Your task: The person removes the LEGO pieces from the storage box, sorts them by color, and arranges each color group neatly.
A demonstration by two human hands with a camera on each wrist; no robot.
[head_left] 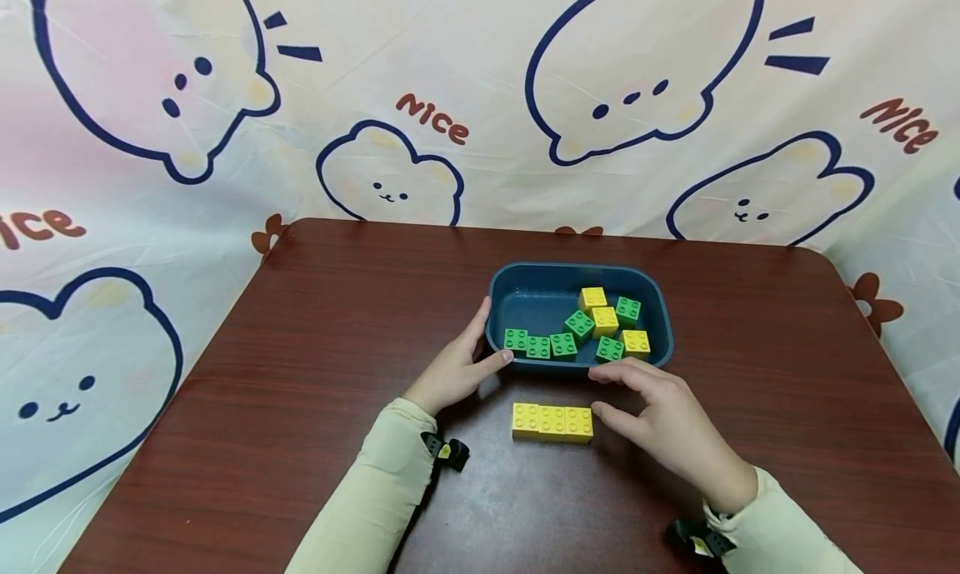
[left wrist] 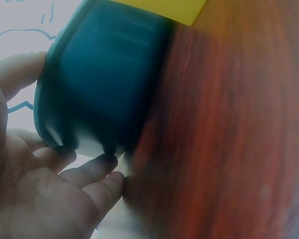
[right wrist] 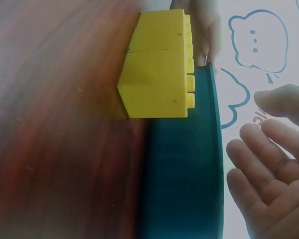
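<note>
In the head view, a blue plastic bin (head_left: 540,287) stands on the table, with green toy bricks (head_left: 579,325) and yellow toy bricks (head_left: 604,321) inside. My left hand (head_left: 457,364) holds the bin's left end, thumb at the near corner and fingers along the end wall. The left wrist view shows those fingers (left wrist: 97,169) against the bin wall. Between bin and body lies a row of three yellow bricks (head_left: 552,422), studs up. My right hand (head_left: 667,416) is just right of this row, fingers spread, nothing held, fingertips close to the bin's front wall.
The dark brown wooden table (head_left: 360,307) has rounded far corners. Behind it and at both sides hangs a pale curtain (head_left: 495,182) printed with cartoon bears. Dark camera straps (head_left: 446,451) sit on both wrists over light padded sleeves.
</note>
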